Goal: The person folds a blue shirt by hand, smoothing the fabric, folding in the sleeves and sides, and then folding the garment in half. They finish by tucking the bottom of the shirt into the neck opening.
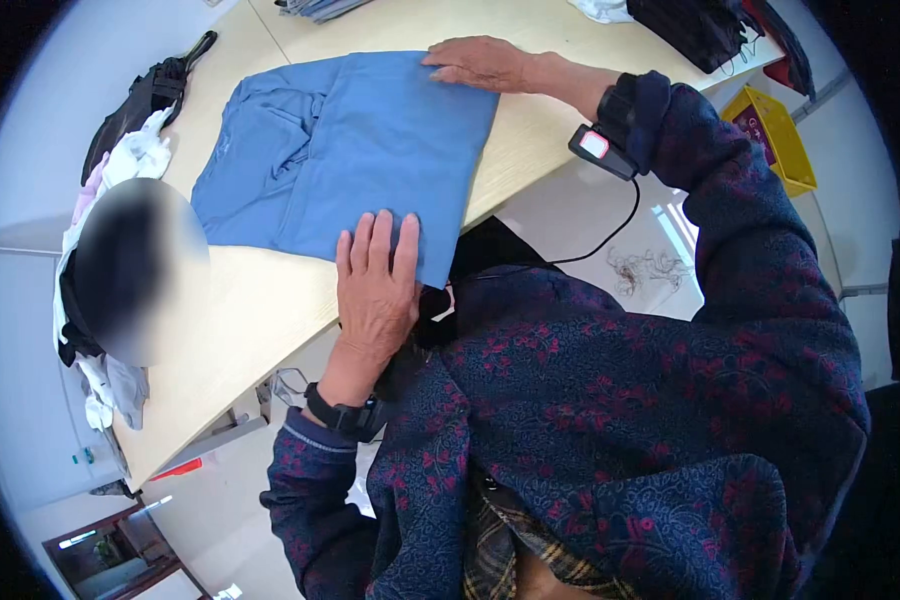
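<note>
A blue folded garment, which looks like a shirt (390,140), lies on the pale wooden table (240,300). Its left part is bunched and wrinkled, while the right part is flat and smooth. My left hand (378,280) rests palm down on the near edge of the cloth, fingers stretched out and slightly apart. At the far right corner, my right hand (485,64) lies on the edge of the same garment with its fingers extended. Neither hand visibly grips the fabric. Each wrist wears a black strap, and a small device with a cable hangs by the right one.
White and dark clothes (135,150) lie along the table's left edge, beside a blurred round shape (135,270). More folded cloth (320,8) and a black bundle (685,30) are at the far side. A yellow bin (785,140) stands on the right.
</note>
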Demonstrator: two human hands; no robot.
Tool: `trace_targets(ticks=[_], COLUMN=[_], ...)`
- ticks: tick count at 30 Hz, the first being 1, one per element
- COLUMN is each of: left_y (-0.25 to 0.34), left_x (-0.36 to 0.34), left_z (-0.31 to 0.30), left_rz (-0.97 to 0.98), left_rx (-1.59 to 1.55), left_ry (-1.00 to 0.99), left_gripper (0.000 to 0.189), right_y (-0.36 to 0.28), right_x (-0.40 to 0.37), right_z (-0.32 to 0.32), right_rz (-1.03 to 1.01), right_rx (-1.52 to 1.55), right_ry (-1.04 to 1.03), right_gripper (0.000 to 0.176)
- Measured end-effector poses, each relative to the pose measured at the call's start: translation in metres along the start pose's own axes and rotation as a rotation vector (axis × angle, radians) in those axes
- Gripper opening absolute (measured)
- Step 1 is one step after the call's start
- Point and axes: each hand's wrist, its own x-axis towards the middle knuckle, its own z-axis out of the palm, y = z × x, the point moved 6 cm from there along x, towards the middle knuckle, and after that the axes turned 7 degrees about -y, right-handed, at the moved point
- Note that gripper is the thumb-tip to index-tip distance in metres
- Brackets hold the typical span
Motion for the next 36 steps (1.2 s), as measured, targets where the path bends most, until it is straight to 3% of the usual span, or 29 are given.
trace_targets(ticks=[2, 6, 12, 14, 16, 19, 22, 29, 32, 36], left_y=[0.0, -0.003, -0.017, -0.026, -0.034, -0.043, -0.046, -0.05, -0.051, -0.051], left_x=[0.001, -0.003, -0.039, -0.061, -0.081, -0.097, -0.102, -0.104, -0.105, -0.103], left_z=[0.002, -0.001, -0.025, -0.03, -0.035, -0.04, -0.04, -0.044, -0.046, -0.057], left_rz=[-0.014, -0.009, 0.114, 0.114, 0.098, 0.078, 0.065, 0.065, 0.063, 0.065], left_rx=[0.008, -0.016, -0.21, -0.244, -0.274, -0.319, -0.321, -0.387, -0.409, -0.488], left_ry=[0.053, 0.145, 0.142, 0.077, 0.019, 0.02, 0.005, 0.03, 0.045, 0.086], left_gripper=[0.069, 0.057, 0.039, 0.036, 0.035, 0.043, 0.055, 0.046, 0.045, 0.04], right_y=[-0.004, -0.015, -0.068, -0.096, -0.114, -0.098, -0.092, -0.12, -0.131, -0.143], right_x=[-0.005, -0.018, -0.071, -0.09, -0.111, -0.137, -0.166, -0.194, -0.184, -0.155], right_z=[-0.001, -0.005, -0.02, -0.028, -0.033, -0.042, -0.051, -0.038, -0.024, -0.012], right_rz=[0.107, 0.084, 0.097, 0.155, 0.197, 0.144, 0.336, 0.206, 0.31, 0.272], right_rx=[0.048, 0.022, -0.029, -0.046, -0.066, 0.079, 0.216, 0.017, -0.148, -0.246], right_ry=[-0.022, 0.012, 0.093, -0.009, -0.099, 0.046, 0.114, 0.205, 0.22, 0.189], right_gripper=[0.048, 0.045, 0.037, 0.038, 0.04, 0.047, 0.053, 0.07, 0.069, 0.068])
